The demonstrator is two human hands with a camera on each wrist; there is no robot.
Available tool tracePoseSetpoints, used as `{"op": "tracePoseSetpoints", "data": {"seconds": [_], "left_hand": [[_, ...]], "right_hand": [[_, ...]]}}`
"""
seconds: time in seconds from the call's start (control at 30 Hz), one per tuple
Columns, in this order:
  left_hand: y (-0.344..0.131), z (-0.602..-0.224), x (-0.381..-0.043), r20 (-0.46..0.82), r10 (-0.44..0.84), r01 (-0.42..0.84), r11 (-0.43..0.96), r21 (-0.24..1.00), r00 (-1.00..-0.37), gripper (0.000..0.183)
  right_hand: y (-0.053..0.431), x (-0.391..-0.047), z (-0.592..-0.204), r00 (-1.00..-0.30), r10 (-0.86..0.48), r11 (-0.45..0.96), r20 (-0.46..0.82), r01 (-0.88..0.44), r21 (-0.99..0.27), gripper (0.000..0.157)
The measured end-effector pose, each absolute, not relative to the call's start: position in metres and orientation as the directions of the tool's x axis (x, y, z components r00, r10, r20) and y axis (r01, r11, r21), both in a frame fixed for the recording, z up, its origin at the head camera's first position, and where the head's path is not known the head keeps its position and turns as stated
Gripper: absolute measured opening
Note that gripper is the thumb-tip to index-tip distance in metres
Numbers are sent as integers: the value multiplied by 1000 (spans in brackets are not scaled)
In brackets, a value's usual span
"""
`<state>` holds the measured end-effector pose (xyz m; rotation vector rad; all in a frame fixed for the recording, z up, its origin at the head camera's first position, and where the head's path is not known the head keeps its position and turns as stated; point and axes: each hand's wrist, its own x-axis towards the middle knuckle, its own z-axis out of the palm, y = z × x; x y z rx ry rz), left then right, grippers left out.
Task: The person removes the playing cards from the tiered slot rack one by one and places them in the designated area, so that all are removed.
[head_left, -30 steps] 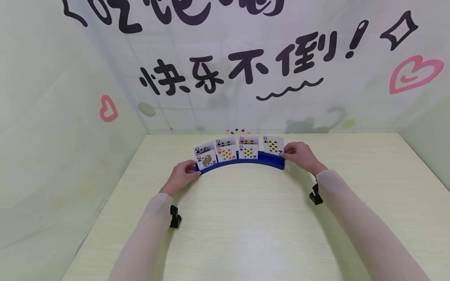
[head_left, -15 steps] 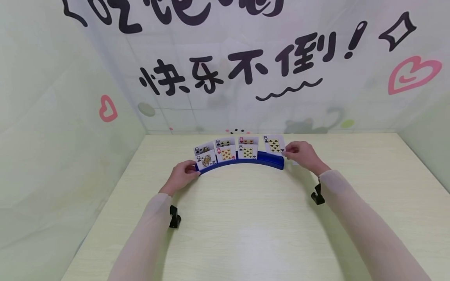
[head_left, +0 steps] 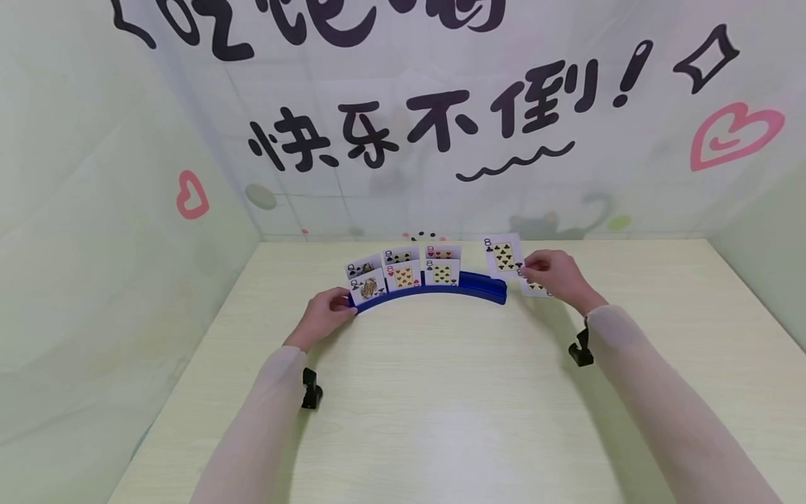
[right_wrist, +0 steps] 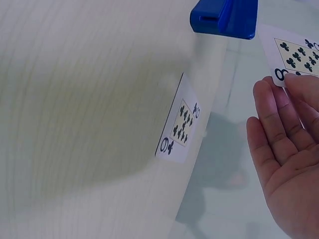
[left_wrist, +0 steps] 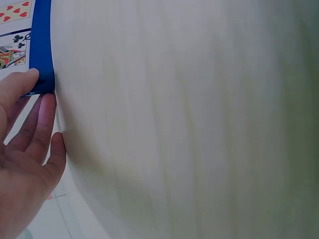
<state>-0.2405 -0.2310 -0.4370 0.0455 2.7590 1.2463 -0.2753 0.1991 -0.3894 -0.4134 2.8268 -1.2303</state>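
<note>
A curved blue playing-card holder (head_left: 481, 285) stands near the back of the table. Its front row holds a queen of clubs (head_left: 367, 288), an eight of hearts (head_left: 403, 276) and a black eight (head_left: 442, 273); partly covered cards stand behind them. My left hand (head_left: 327, 315) grips the holder's left end, thumb on its front, fingers at the end. An eight of clubs (head_left: 504, 257) is pinched at its lower corner by my right hand (head_left: 557, 276), up and right of the holder's bare right end. Below that hand, a nine of clubs (right_wrist: 180, 124) is on the table.
The pale wooden table (head_left: 428, 399) stretches forward of the holder. A white printed sheet (head_left: 378, 203) with large black characters and pink hearts hangs close behind the table's back edge. Each wrist wears a black mount (head_left: 311, 390).
My right hand has lifted the eight of clubs up and to the right, off the holder's right end. The nine of clubs has come into sight under that hand. The left hand stays put.
</note>
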Motion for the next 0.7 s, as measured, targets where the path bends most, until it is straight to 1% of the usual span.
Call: {"op": "tracePoseSetpoints", "data": {"seconds": [0.37, 0.7], "left_hand": [[-231, -437, -240, -96, 70, -27, 657, 754, -993, 40], [-231, -437, -240, -92, 73, -22, 652, 758, -993, 39]], "right_hand": [[221, -269, -383, -970, -225, 672, 91, -223, -706, 24], [246, -267, -389, -975, -199, 688, 96, -209, -695, 23]]}}
